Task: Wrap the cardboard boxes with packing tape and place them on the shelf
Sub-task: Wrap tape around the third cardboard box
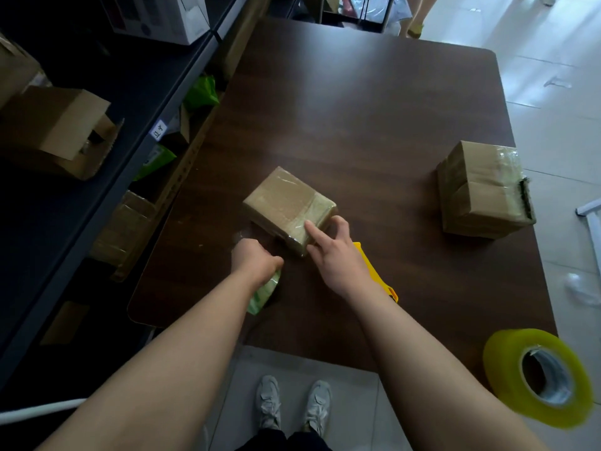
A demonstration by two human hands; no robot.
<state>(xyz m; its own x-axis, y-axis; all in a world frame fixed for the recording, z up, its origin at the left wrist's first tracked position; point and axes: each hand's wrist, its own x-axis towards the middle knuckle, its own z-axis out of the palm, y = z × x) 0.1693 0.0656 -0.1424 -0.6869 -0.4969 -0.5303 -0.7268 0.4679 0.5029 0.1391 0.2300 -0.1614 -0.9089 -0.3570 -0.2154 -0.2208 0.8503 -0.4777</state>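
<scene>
The dark wooden bench [357, 109] carries a second taped box [478, 190] at 3 o'clock, near the right edge. A yellow tape roll [536, 375] stands at the 5 o'clock corner. A yellow plastic tool [374, 271] lies partly hidden under the right wrist. Along 9 o'clock runs the dark shelf [136, 102], holding an open carton [55, 125] and green bags [201, 92].

The small cardboard box [286, 200], already glossy with tape, sits at the bench's middle. The right hand [335, 252] touches its 5 o'clock corner, forefinger straight on the taped face and thumb against the corner beside it. The left hand [253, 258], at the box's 7 o'clock, is curled tight around a pale green tape roll [263, 294].
</scene>
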